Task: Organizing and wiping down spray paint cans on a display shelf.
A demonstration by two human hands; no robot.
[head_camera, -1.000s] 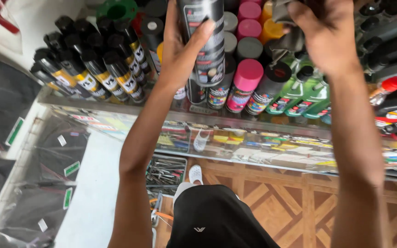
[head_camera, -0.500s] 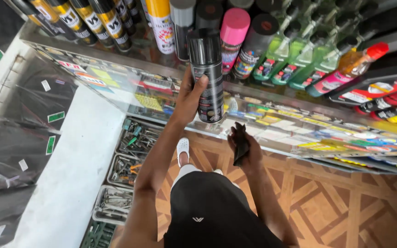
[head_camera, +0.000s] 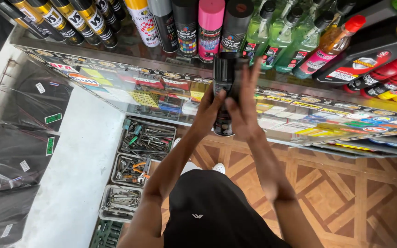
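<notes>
A black spray can with a black cap stands upright between my two hands, in front of the glass counter. My left hand wraps the can's lower left side. My right hand presses flat against its right side, with the fingers stretched upward and apart. The can's lower end shows below my palms. Whether my right palm also hides some small thing, I cannot tell. My black shorts and white shoes are below.
The shelf above the counter holds spray cans, green trigger bottles and red bottles. Trays of hand tools sit on the floor at the left beside a white ledge. Black plastic packs hang far left. The floor is patterned wood.
My left hand brought the can down from the shelf to chest height. My right hand rose from beside my hip and came against the can. The view tilted downward.
</notes>
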